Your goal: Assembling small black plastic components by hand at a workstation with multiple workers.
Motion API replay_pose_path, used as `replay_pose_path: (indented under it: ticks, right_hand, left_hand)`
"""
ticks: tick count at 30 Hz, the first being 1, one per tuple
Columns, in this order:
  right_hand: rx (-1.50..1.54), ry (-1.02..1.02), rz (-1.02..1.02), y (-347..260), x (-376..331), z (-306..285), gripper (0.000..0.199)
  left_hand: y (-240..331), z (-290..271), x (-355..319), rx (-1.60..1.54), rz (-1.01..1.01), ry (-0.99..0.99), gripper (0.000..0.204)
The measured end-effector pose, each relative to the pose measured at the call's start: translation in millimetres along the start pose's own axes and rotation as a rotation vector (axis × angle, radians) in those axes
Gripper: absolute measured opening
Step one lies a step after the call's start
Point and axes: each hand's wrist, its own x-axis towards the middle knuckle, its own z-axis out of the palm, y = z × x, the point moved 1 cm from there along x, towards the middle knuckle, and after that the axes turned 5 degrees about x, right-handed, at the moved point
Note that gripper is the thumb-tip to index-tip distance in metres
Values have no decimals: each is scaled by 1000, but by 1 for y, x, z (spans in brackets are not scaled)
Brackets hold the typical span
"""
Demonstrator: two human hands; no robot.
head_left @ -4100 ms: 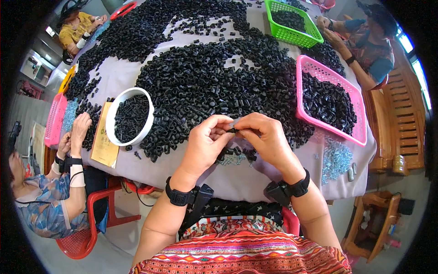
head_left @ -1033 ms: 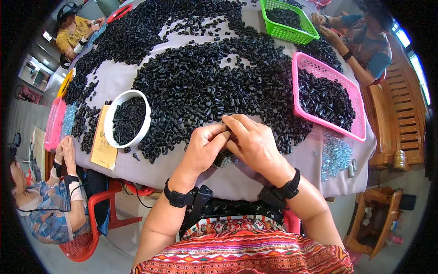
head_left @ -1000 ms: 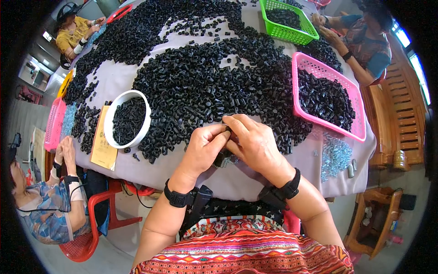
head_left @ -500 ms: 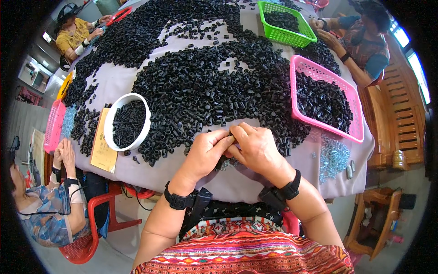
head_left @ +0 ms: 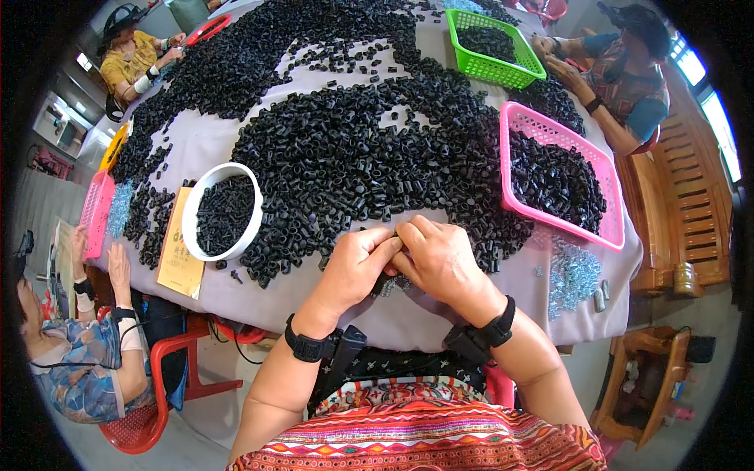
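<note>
Close together over the near part of the table, my left hand point(head_left: 357, 263) and my right hand point(head_left: 440, 253) meet at the fingertips. Both are closed in a pinch. What they pinch is mostly covered by the fingers; only a dark bit shows beneath them. Just beyond the hands spreads a wide heap of small black tubular plastic parts point(head_left: 369, 169). A few clear small pieces point(head_left: 393, 286) lie under my hands. To the left, a white round bowl point(head_left: 191, 229) holds thinner black pieces.
At right stands a pink basket point(head_left: 559, 225) of black parts, with clear small pieces point(head_left: 577, 275) before it. A green basket point(head_left: 503, 72) is farther off. A yellow-brown booklet point(head_left: 179, 271) lies by the bowl. Other people sit left, far left and far right; another pink basket point(head_left: 96, 212) stands left.
My hands stay joined, with only slight finger movement. The person at left has parted their hands, one now by the pink basket there.
</note>
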Motion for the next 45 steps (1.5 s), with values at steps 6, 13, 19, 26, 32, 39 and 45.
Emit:
replay_pose_path:
  ticks: [6,13,19,26,32,39,45]
  right_hand:
    - [35,47,-16,-1,5,-8,24]
    - [-23,471,235,16,8,-53,27]
    - [-254,556,573,58,-7,-96,34]
    - [-234,501,253,39,2,-84,24]
    - [-132,18,179,20,1,-36,8]
    - [-137,-29,222,28,-3,-13,7]
    - [-171,-14,200,29,-6,-12,5]
  left_hand:
    - [3,4,0,-38,73,33,27]
    - [-6,-10,6,47,177,519,22]
    - [-2,-9,7,441,227,485,30]
    - [0,-14,8,693,249,420,31]
    - [4,-13,5,821,226,391,27]
    - [-2,-15,6,780,254,409,20]
    - [-3,-9,10,369,224,416,13]
